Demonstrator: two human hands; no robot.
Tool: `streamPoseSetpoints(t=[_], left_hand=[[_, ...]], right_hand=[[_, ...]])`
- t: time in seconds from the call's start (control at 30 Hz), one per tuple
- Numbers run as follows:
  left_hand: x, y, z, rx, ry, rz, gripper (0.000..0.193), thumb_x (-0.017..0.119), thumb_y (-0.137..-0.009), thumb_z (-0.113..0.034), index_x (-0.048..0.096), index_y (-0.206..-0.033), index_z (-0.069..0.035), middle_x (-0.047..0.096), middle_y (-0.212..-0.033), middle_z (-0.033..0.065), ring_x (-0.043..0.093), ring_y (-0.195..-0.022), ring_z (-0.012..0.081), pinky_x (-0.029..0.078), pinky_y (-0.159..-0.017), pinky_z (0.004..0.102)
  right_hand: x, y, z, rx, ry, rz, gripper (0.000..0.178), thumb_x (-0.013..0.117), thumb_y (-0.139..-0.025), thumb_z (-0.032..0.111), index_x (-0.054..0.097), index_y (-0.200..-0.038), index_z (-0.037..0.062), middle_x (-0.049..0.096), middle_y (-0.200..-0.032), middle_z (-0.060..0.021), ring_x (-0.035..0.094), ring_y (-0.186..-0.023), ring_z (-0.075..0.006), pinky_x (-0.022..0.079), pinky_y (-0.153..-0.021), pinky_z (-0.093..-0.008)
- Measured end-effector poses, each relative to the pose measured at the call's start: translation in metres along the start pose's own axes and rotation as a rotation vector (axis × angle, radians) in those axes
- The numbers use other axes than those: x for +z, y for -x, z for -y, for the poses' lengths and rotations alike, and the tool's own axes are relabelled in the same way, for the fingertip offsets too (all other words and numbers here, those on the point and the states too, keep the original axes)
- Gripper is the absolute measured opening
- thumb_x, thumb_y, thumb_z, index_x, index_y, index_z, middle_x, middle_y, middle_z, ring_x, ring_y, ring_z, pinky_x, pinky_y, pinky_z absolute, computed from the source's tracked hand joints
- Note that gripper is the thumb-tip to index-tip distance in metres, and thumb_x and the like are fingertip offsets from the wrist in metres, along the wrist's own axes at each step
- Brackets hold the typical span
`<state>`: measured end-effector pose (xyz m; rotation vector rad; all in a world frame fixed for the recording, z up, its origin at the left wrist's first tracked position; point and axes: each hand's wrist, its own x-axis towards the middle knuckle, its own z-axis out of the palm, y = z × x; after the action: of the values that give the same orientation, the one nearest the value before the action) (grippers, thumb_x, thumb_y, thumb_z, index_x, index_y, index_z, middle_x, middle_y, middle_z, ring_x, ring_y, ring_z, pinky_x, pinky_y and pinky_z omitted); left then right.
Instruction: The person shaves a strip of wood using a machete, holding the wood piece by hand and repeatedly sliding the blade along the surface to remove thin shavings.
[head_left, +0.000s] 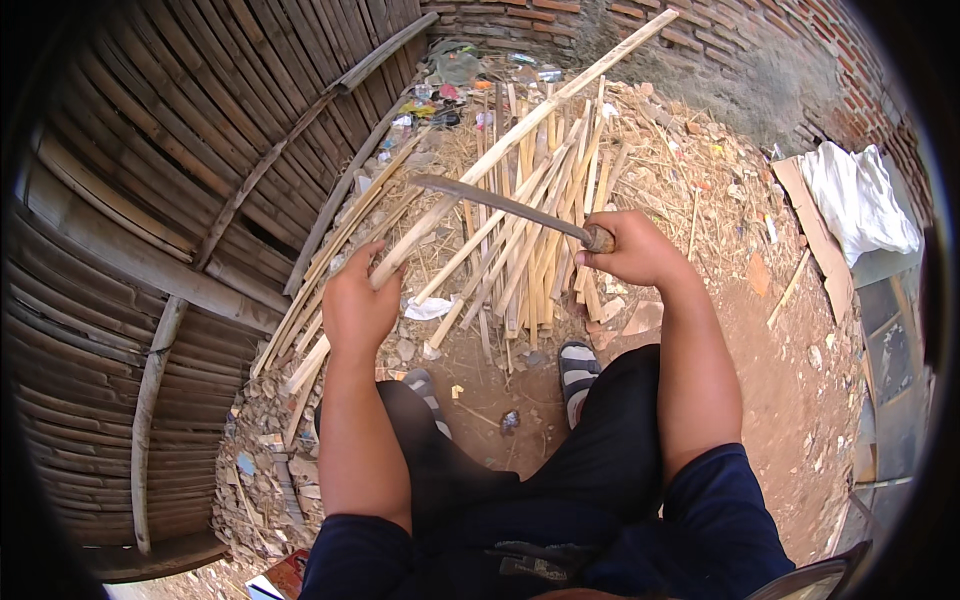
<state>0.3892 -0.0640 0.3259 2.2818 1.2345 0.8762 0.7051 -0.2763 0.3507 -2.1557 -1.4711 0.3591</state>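
"What's in your hands?"

"My left grip (360,300) is closed around a long wooden strip (535,118), near its lower end. The strip slants up and away to my right, its far tip seen against the brick wall (690,70). My right grip (637,250) is wrapped round the wooden handle (600,239) of a machete (500,203)."

"Where is the blade?"

"It points to my left and crosses in front of the strip, above my left grip. I can't tell whether the 2 touch."

"And below that?"

"A loose pile of pale strips (540,240) lies on the littered ground (740,340), fanned out in front of my 2 feet in striped footwear (580,378). More strips (335,255) lie at my left, along the slatted wall (120,200)."

"Anything on your right?"

"A white sheet (855,200), crumpled, beside a long piece of cardboard (818,240)."
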Motion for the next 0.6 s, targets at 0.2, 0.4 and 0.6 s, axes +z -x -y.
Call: streamPoseSetpoints(t=[0.2,0.4,0.6], left_hand=[[-0.006,0.001,0.003,-0.023,-0.048,0.01,0.042,0.085,-0.089,-0.033,0.078,-0.126,-0.015,0.078,-0.083,0.0153,0.076,-0.078,0.0357,0.057,-0.07,0.0429],[-0.01,-0.001,-0.006,-0.058,-0.051,0.025,0.042,0.086,-0.088,-0.032,0.078,-0.126,-0.015,0.079,-0.084,0.0155,0.077,-0.079,0.0357,0.058,-0.071,0.0424],[0.0,0.0,0.005,0.032,-0.006,-0.034,0.041,0.085,-0.088,-0.03,0.078,-0.126,-0.015,0.079,-0.087,0.0166,0.078,-0.082,0.0367,0.058,-0.072,0.0434]], right_hand=[[0.006,-0.004,0.005,-0.104,0.008,-0.002,0.034,0.092,-0.083,0.028,0.076,-0.103,0.0052,0.071,-0.082,-0.0156,0.068,-0.077,-0.0315,0.053,-0.073,-0.0428],[-0.016,-0.002,-0.039,0.325,-0.052,-0.286,0.052,0.089,-0.089,0.039,0.076,-0.122,0.0018,0.077,-0.101,-0.0232,0.076,-0.096,-0.0361,0.058,-0.085,-0.0457],[-0.012,0.0,-0.026,0.205,-0.082,-0.114,0.053,0.089,-0.088,0.035,0.075,-0.125,-0.0002,0.077,-0.105,-0.0239,0.076,-0.098,-0.0357,0.057,-0.087,-0.0452]])
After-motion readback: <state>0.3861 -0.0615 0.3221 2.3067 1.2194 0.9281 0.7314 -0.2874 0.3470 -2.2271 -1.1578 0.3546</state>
